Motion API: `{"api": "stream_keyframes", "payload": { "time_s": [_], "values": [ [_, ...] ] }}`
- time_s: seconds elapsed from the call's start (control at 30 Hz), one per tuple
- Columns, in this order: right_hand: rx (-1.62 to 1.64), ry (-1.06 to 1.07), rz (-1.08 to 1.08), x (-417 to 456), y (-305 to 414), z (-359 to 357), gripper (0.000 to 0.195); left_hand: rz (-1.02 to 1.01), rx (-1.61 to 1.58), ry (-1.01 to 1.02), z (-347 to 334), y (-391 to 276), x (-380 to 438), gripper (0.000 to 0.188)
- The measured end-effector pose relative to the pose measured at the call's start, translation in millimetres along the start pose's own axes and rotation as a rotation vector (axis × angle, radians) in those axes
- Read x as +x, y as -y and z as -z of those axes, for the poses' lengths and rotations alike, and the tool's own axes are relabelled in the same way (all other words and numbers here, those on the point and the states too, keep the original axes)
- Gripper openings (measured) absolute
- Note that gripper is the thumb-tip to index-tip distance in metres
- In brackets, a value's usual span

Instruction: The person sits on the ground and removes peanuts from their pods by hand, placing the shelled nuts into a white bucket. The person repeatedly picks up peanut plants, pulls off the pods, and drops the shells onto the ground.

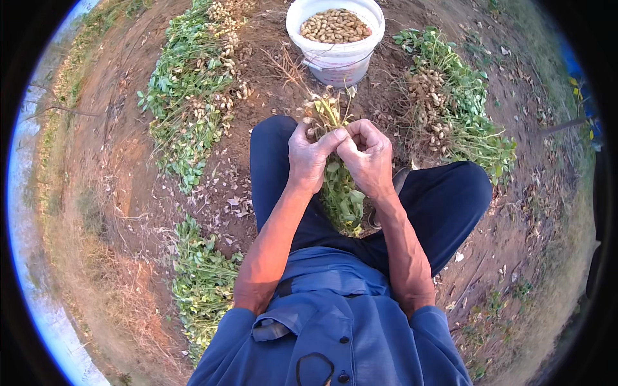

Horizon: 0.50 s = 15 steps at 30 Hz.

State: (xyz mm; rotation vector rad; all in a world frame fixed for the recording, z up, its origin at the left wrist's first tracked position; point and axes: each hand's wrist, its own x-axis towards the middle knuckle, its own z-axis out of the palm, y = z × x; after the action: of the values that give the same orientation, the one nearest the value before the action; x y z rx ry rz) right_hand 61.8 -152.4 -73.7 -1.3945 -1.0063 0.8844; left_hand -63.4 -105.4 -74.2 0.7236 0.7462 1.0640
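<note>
Between my knees I hold a bunch of peanut plants (pixel 342 193), its roots pointing away from me and its leaves hanging toward my lap. My left hand (pixel 311 157) is closed around the stems just below the root end. Close against it, my right hand (pixel 369 157) has its thumb and fingertips pinched together at the bunch; whatever lies between them is hidden. A few pods (pixel 309 126) show beside my left fingers. Beyond the roots stands a white plastic bucket (pixel 338 65) with a wire handle, holding many picked peanuts (pixel 335 26).
A long row of pulled peanut plants (pixel 186 96) with pods attached lies to the left. More plants (pixel 463 96) with pod clusters lie on the right, and another leafy heap (pixel 203 284) is by my left elbow. Dry leaves litter the bare soil (pixel 222 193).
</note>
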Motion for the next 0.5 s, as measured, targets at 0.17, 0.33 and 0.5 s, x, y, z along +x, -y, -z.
{"api": "stream_keyframes", "payload": {
  "time_s": [0.17,0.33,0.5],
  "values": [
    [-0.143,-0.040,0.106,-8,21,-3,0.018,-0.051,0.219,0.030,1,-18,5,0.041],
    [0.074,0.010,0.013,-12,18,7,0.020,-0.100,0.320,0.124,-1,-34,5,0.040],
    [0.300,0.046,-0.026,-14,19,14,0.020,-0.127,0.282,0.145,-5,-31,-1,0.037]
  ]
}}
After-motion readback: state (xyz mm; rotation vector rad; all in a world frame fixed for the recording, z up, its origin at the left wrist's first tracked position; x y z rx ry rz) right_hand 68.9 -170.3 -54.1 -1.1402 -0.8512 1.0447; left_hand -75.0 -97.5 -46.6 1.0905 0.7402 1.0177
